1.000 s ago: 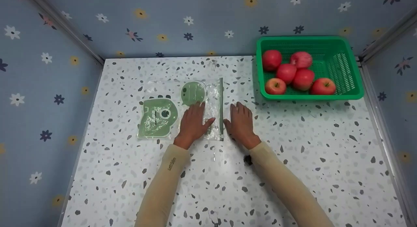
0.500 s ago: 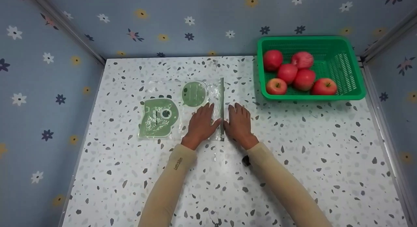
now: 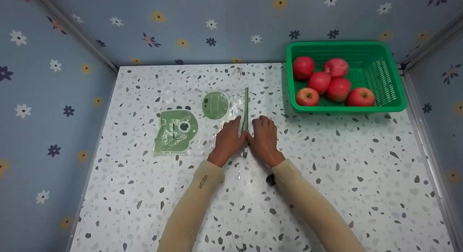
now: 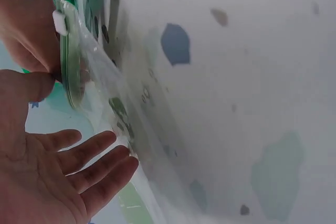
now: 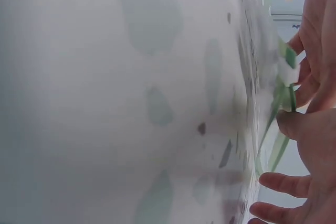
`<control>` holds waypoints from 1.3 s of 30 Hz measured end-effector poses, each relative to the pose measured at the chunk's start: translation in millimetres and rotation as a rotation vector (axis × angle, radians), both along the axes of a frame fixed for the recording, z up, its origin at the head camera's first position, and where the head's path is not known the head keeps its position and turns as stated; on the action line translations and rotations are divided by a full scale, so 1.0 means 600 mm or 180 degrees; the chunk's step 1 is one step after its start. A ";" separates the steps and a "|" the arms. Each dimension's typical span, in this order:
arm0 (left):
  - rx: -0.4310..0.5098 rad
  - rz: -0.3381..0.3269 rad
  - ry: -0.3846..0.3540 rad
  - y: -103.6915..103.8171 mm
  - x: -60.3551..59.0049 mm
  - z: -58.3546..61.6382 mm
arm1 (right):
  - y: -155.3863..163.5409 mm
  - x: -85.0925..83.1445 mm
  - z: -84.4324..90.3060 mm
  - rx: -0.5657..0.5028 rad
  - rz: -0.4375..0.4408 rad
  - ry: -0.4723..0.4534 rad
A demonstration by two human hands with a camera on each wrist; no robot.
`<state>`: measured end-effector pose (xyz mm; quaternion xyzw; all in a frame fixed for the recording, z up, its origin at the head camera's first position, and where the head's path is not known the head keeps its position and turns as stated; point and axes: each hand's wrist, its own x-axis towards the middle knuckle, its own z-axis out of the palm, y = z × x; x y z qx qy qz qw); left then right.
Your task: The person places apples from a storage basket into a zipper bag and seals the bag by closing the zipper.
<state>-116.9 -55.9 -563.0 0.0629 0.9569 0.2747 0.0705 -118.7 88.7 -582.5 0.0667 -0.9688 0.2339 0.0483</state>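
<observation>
A clear zip bag (image 3: 176, 136) with green dinosaur prints lies flat on the speckled table, its green zip strip (image 3: 246, 103) at the right end. My left hand (image 3: 230, 138) rests over the bag, its thumb at the strip and its other fingers loosely extended. From the other side, my right hand (image 3: 264, 138) brings its thumb to the same spot, so the two thumbs meet at the strip. In the left wrist view, a white slider (image 4: 60, 23) sits on the raised strip. The strip's two edges stand apart in the right wrist view, beside the right thumb (image 5: 287, 123).
A green plastic basket (image 3: 347, 109) holding several red apples (image 3: 338, 89) stands at the back right of the table. Flower-patterned walls (image 3: 231, 28) enclose the table at the back and on both sides.
My left hand has slid right across the bag to the strip. The right hand has shifted slightly left. The strip, straight before, now bends and lifts near the thumbs.
</observation>
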 end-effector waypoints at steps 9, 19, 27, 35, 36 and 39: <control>0.0442 0.0277 -0.0085 0.009 -0.006 0.001 | -0.008 0.000 0.003 -0.0241 -0.0013 -0.0027; 0.0794 0.0322 0.0056 0.013 -0.003 -0.003 | -0.015 0.000 -0.001 -0.0411 0.0013 -0.0093; 0.1006 0.0342 0.0237 0.013 -0.005 -0.002 | -0.019 -0.002 0.004 -0.0697 0.0006 -0.0103; 0.1259 0.0460 0.0303 0.010 -0.003 0.009 | -0.018 -0.005 0.011 -0.1317 -0.0049 -0.0294; 0.1284 0.0467 0.0292 0.009 -0.003 0.011 | -0.017 -0.006 0.011 -0.1456 -0.0064 -0.0379; 0.1343 0.0486 0.0248 0.008 -0.001 0.018 | -0.014 -0.011 0.012 -0.1782 -0.0144 -0.0571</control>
